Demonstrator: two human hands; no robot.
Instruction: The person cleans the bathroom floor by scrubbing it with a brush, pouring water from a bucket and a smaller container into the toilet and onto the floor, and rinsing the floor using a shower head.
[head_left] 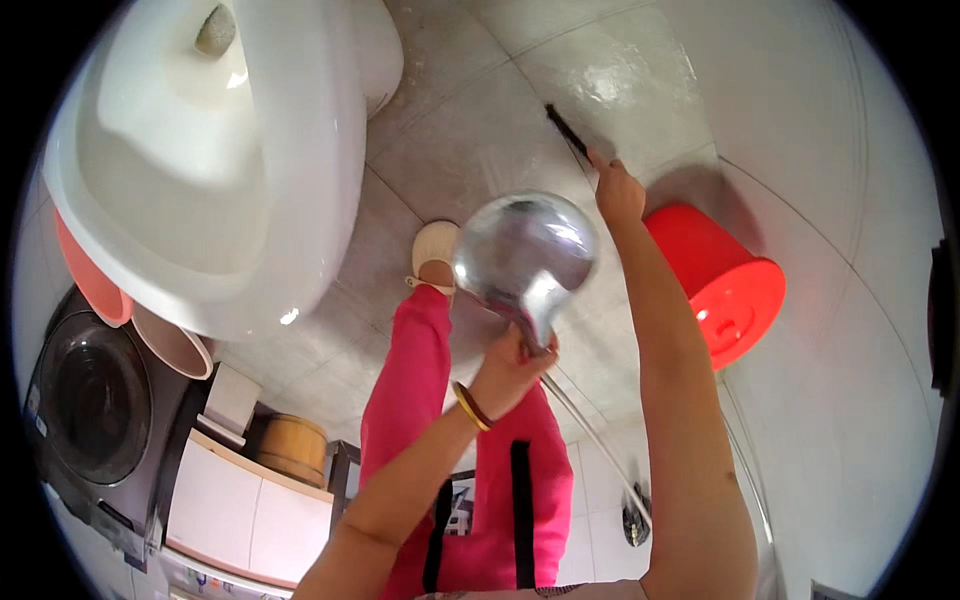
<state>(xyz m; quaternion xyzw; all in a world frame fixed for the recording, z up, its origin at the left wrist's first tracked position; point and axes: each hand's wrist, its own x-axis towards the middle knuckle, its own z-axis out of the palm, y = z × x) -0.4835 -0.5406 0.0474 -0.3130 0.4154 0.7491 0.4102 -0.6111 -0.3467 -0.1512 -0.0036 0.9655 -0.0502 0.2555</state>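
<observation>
My left hand (515,365), with a yellow and dark band at the wrist, grips the neck of a shiny, round-bowled metal dipper (525,245). The dipper's rounded surface faces up, above the tiled floor. A slim black brush (567,128) is in my right hand (618,190), its far end reaching out over wet, shiny tiles. Beside my right forearm, a red plastic bucket (690,250) stands close to the wall. From below my left hand a thin pale rod (595,435) runs toward my right arm; whether it joins the dipper, I cannot tell.
A large white ceramic basin (310,200) fills the upper left. Below it are pink tubs (90,265) and a dark front-loading washing machine (95,400). A wooden tub (292,448) sits behind a white cabinet (255,515). The white wall (850,300) bounds the right side.
</observation>
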